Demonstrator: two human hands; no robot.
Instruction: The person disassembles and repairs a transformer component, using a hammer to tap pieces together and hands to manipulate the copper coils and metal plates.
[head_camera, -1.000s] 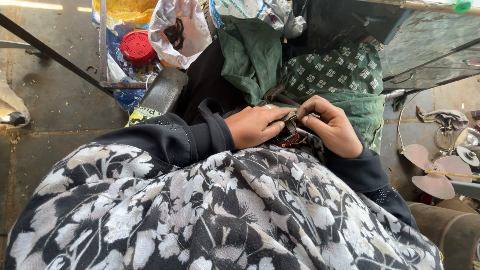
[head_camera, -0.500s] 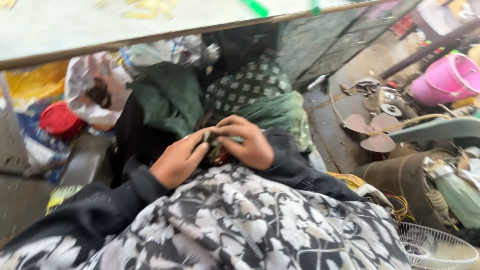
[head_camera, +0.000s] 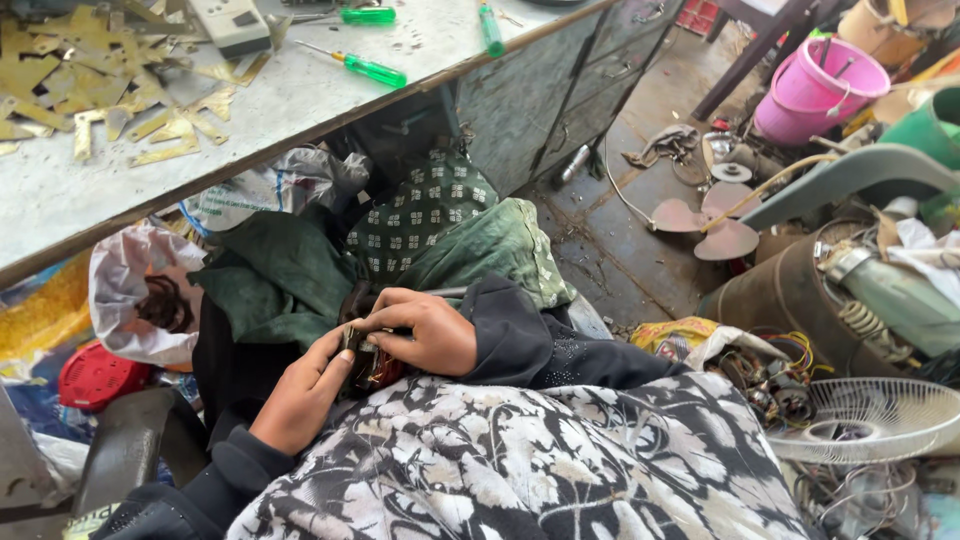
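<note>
- The left hand (head_camera: 300, 395) and the right hand (head_camera: 425, 330) are meeting over the lap, both gripping one small dark part with reddish-brown wire windings (head_camera: 368, 362).
- The wound part is sitting between the two hands, directly in front of the left fingertips and under the curled right fingers (head_camera: 395, 303); it is touching both.
- The left fingers are pressing together against the part's near side, with the thumb lying along its top edge.
- The right fingers are wrapping over the part from the far side, clamping it from above; how far underneath they are reaching is hidden.
- The part's long axis cannot be told, since the hands are covering most of it.
- Neither hand is nearer than the other: each is already on it, the left from the person's left, the right from the right.
- Beyond the fingers, green cloth (head_camera: 290, 275) is bunching up under the desk (head_camera: 330, 100).
- Far above the fingers, on the desk, a green-handled screwdriver (head_camera: 372, 70) is lying, well apart from both hands.
</note>
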